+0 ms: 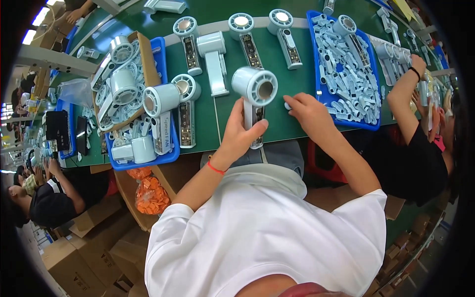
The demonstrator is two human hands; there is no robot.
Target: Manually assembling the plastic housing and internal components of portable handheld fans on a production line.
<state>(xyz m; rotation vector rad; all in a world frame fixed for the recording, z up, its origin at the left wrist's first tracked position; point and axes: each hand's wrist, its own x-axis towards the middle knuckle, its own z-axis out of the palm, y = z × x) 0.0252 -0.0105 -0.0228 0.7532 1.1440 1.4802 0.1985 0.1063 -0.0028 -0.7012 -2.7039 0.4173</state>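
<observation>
My left hand (239, 132) is wrapped around the handle of a pale blue handheld fan (254, 86), held upright above the table's near edge. Its round head faces up toward me, and a circuit board shows in the uncovered handle. To the right, my right hand (310, 115) pinches a small pale blue plastic piece (287, 105) between thumb and fingertips, just above the green table (292, 81). A little gap separates that piece from the fan. Beside my right hand stands a blue tray (378, 99) full of small pale plastic parts, with another fan (352, 37) lying across its far end.
Several more fans lie on the table ahead, one of them face down (213, 62). At left, a cardboard box (149, 64) of fan housings rests in a blue tray (170, 157). Co-workers sit on both sides; one arm (403, 99) reaches in at right. Orange bags (151, 194) hang below.
</observation>
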